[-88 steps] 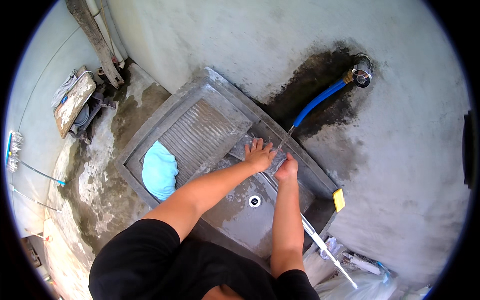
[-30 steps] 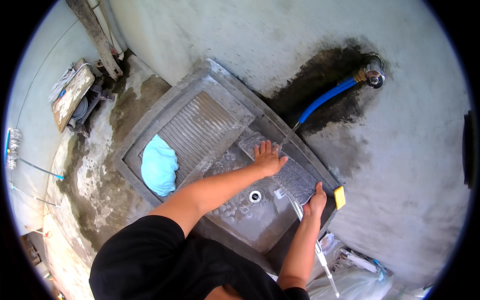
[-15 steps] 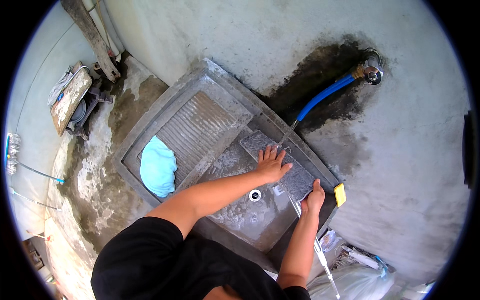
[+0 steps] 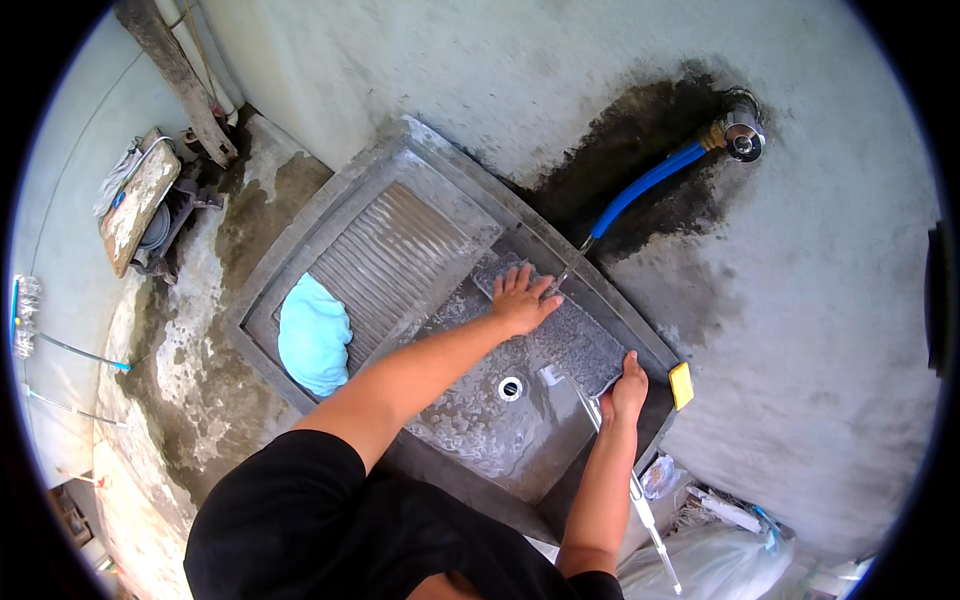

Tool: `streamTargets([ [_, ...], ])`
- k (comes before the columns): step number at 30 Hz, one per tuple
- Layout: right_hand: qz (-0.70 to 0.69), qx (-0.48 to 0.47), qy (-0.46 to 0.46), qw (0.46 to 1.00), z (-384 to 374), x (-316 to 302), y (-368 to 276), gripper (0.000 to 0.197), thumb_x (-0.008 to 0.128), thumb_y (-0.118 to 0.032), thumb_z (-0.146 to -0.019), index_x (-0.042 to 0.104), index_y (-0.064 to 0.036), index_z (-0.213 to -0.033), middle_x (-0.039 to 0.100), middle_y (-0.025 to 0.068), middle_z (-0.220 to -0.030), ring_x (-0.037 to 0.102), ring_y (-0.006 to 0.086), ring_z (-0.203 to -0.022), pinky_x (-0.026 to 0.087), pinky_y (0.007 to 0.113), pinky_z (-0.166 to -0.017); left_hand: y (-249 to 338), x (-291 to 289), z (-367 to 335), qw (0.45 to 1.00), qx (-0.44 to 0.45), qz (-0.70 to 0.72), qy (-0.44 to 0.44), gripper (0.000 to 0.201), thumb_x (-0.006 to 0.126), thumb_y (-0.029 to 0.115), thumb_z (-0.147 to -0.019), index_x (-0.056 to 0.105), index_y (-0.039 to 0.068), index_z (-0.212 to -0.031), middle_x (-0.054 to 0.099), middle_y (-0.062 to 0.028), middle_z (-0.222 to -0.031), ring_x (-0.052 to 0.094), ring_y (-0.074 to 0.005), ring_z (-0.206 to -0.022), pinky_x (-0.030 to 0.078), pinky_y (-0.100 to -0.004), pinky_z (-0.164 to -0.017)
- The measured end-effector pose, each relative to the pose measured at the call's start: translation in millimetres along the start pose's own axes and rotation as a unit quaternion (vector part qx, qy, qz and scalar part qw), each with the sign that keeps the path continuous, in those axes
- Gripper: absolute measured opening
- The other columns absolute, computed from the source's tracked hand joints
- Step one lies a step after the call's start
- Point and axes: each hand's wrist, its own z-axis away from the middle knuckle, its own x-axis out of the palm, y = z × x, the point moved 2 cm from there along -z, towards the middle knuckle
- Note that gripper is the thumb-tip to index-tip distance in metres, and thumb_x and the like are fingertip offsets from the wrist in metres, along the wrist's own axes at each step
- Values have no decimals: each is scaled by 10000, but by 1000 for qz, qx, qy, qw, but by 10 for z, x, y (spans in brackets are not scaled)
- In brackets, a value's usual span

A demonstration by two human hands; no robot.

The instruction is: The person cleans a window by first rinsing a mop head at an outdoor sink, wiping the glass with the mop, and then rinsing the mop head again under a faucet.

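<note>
A flat mop's grey, shaggy head lies tilted in the concrete sink, wet under the running water. Its white pole slants out past the sink's near right edge. My left hand rests on the upper part of the mop head with its fingers spread. At the lower right end, my right hand grips the corner, thumb on top and the other fingers partly hidden beneath. Water runs from a blue hose onto the pad just beside my left fingertips.
The sink's rim frames a ribbed washboard with a light blue cloth on it. A drain opens in the basin floor. A yellow sponge sits on the right rim; a metal tap is on the wall.
My left hand has slid up and left along the mop head, toward its far end. My right hand keeps hold of the corner, almost unmoved.
</note>
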Motion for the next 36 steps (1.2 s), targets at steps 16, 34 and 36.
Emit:
streamTargets([
  [16, -76, 179, -4, 981, -774, 1016, 490, 400, 401, -347, -919, 473, 5, -1093, 545, 163, -1079, 540, 279, -952, 438, 398, -837, 171, -6, 104, 957, 271, 59, 81, 417, 427, 263, -879, 421, 125, -1273, 328, -203, -1349, 231, -392, -1275, 149, -529, -1024],
  [34, -204, 278, -110, 932, -479, 1057, 489, 638, 246, -514, -882, 379, -12, -1252, 463, 173, -1239, 409, 341, -1171, 272, 456, -1013, 260, -42, 200, 999, 29, -27, 23, 558, 289, 473, -889, 273, 195, -1373, 136, -169, -1440, 58, -362, -1333, 28, -585, -1020],
  [36, -183, 285, -87, 937, -502, 1048, 470, 640, 247, -509, -884, 379, -9, -1261, 454, 174, -1251, 400, 335, -1182, 271, 446, -1016, 372, 15, 317, 996, 81, -6, 23, 554, 299, 468, -889, 286, 186, -1366, 143, -175, -1437, 74, -363, -1331, 35, -576, -1026],
])
